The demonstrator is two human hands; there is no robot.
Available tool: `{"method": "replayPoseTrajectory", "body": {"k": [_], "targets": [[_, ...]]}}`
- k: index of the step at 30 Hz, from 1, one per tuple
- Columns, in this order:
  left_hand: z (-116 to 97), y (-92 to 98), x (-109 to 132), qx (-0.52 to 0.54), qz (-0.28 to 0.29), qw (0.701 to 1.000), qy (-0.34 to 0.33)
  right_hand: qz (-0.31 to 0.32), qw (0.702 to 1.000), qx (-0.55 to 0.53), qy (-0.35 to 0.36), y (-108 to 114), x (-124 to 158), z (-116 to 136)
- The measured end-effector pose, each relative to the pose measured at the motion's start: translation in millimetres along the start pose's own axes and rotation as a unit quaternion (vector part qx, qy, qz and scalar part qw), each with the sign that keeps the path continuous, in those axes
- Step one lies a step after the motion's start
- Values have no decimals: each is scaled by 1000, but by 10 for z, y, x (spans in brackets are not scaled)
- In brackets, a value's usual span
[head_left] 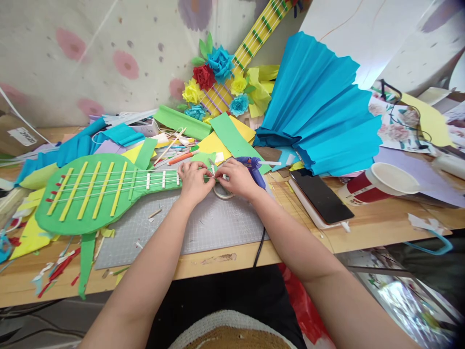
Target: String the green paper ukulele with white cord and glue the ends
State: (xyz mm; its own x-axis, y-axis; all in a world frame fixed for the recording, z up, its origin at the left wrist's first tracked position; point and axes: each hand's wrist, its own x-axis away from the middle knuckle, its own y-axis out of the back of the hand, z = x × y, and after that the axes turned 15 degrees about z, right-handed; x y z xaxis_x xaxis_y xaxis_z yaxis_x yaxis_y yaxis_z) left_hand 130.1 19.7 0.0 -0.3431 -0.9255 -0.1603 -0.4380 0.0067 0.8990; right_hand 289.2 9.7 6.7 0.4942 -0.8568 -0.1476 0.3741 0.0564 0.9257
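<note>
A green paper-covered toy lute [83,194] lies flat with its round body at the left and its neck reaching to the right. White strings run along it over yellow strips on the body and white paper strips [163,179] on the neck. Over the neck's right part, my left hand [195,183] is closed, fingertips pinching around a small white paper strip [213,169]. My right hand [238,178] meets it from the other side, also pinched at that strip. A roll of tape [222,195] lies partly under my right fingers. My hands hide part of the neck.
A blue glue gun [254,169] lies just beyond my right hand, on a grey cutting mat [218,228]. Further right are a phone [321,196], a paper cup [381,184] and a blue pleated paper [319,106]. Behind stands a yellow flowered toy guitar [250,41] among paper scraps.
</note>
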Motion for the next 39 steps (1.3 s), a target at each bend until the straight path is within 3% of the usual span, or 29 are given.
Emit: {"method": "replayPoseTrajectory", "body": {"k": [14, 23, 39], "targets": [[47, -28, -15, 40, -17, 999, -19, 13, 1000, -25, -7, 17, 13, -20], [32, -58, -14, -2, -61, 997, -41, -24, 999, -38, -24, -46, -4, 6], [53, -53, 23, -46, -51, 993, -99, 1, 994, -92, -54, -123, -115, -30]]}}
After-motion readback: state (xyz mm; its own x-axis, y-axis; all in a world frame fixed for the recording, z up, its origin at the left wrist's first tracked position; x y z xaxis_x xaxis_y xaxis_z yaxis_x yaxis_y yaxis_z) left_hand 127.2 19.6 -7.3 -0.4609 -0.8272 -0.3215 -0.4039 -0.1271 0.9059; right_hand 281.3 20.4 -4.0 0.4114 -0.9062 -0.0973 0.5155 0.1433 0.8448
